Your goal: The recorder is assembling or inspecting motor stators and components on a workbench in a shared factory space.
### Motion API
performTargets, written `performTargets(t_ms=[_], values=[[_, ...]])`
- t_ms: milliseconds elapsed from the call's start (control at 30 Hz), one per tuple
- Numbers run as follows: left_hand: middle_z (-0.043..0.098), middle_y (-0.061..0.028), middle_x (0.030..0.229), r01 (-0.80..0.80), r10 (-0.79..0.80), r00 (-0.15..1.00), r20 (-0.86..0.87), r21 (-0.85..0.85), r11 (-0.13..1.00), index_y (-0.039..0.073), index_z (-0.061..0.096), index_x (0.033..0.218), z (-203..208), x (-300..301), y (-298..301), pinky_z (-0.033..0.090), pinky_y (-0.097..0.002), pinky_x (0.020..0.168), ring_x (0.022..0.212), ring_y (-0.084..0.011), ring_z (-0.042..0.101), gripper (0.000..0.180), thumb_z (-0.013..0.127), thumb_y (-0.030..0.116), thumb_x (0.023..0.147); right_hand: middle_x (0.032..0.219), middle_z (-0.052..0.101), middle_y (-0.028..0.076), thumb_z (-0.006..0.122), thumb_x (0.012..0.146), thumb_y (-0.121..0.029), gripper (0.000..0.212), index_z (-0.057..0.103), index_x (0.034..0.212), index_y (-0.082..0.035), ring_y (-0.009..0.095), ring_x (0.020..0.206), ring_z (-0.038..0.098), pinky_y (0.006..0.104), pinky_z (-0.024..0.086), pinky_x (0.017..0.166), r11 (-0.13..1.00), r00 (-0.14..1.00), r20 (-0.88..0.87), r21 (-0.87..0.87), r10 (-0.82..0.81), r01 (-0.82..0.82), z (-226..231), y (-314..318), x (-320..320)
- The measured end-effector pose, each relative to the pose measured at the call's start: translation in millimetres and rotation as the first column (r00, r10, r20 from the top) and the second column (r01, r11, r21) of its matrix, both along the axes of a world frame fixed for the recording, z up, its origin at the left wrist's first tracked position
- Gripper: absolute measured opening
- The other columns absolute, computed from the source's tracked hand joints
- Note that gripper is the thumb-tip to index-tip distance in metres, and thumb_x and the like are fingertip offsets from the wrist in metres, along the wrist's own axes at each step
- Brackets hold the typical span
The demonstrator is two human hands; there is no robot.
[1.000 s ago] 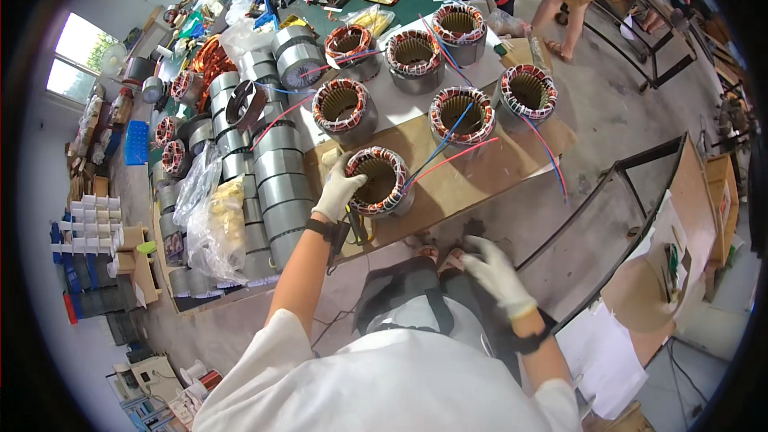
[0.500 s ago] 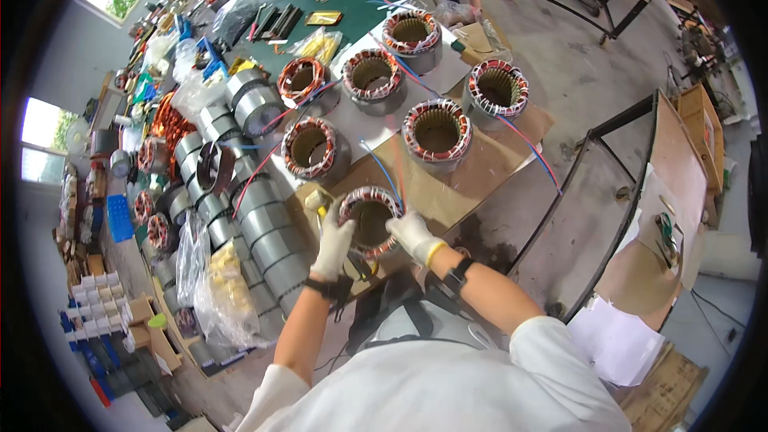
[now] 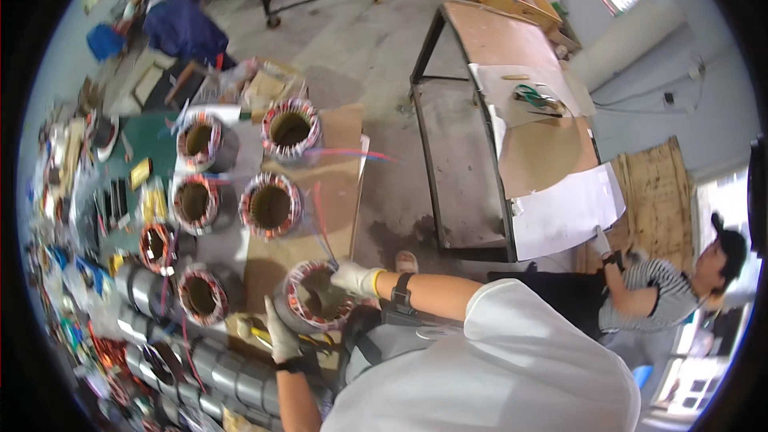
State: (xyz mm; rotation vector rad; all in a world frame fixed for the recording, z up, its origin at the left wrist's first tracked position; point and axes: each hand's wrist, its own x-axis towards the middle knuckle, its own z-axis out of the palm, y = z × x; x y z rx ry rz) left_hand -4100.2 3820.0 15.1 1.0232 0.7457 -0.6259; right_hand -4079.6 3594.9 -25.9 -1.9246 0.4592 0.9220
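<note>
Gloved hands (image 3: 282, 336) (image 3: 354, 278) at wound stator (image 3: 301, 299)

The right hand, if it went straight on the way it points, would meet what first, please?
Probably the nearest stator: the right hand looks up against it, though exact contact is unclear.

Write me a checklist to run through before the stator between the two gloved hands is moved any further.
1. Left hand against the outer side of the near stator: ok.
2. Right hand at its wound rim: ok.
3. Near stator standing upright: not ok, it looks tilted toward the person.
4. Yellow tool handle well clear of the left hand: not ok, it lies right beside it.
5. Red and blue leads free of the right hand's fingers: cannot tell, they run up close to it.
6. Gap to the next stator: ok, the bodies stand apart.
</note>
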Motion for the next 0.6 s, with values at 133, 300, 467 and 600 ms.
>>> performTargets(t_ms=[133,300,467,600], values=[[0.054,-0.0137,0.131,-0.081,0.087,0.985,0.148,-0.049,0.996,-0.001,0.046,0.134,-26,-21,8,0.044,-0.0404,0.099,0.114,-0.0289,0.056,0.067,0.037,0.055,0.098,0.083,0.068,0.014,0.057,0.079,-0.007,0.023,0.069,0.096,0.003,0.022,0.074,0.063,0.0369,0.051,0.071,0.976,0.904,0.375,-0.012,0.205,-0.216,-104,-1,-20],[0.053,-0.0125,0.132,0.139,-0.126,0.969,0.212,-0.046,0.989,-0.001,0.044,0.135,73,-17,-37,0.041,-0.0394,0.101,0.119,-0.0262,0.053,0.063,0.039,0.051,0.099,0.091,0.069,0.01,0.062,0.077,-0.007,0.031,0.065,0.107,0.003,0.019,0.082,0.063,0.0339,0.051,0.077,0.822,0.956,0.027,0.518,-0.293,0.238,63,-64,-22],[0.062,-0.0086,0.108,0.412,-0.452,0.851,0.267,0.193,0.89,-0.005,0.054,0.121,129,-6,-91,0.046,-0.0274,0.084,0.093,-0.0164,0.06,0.049,0.057,0.036,0.094,0.097,0.068,0.012,0.064,0.079,-0.01,0.04,0.06,0.117,0.002,0.017,0.087,0.064,0.031,0.052,0.078,0.684,0.854,-0.081,0.562,-0.514,0.465,63,-133,-67],[0.061,-0.0056,0.102,0.529,-0.547,0.771,0.326,0.15,0.835,-0.007,0.054,0.118,162,-19,-171,0.045,-0.026,0.081,0.091,-0.0123,0.056,0.05,0.063,0.033,0.089,0.089,0.068,0.01,0.064,0.079,-0.006,0.029,0.062,0.105,0.006,0.016,0.076,0.064,0.0294,0.053,0.071,0.654,0.769,-0.027,0.507,-0.639,0.562,153,-196,-121]])
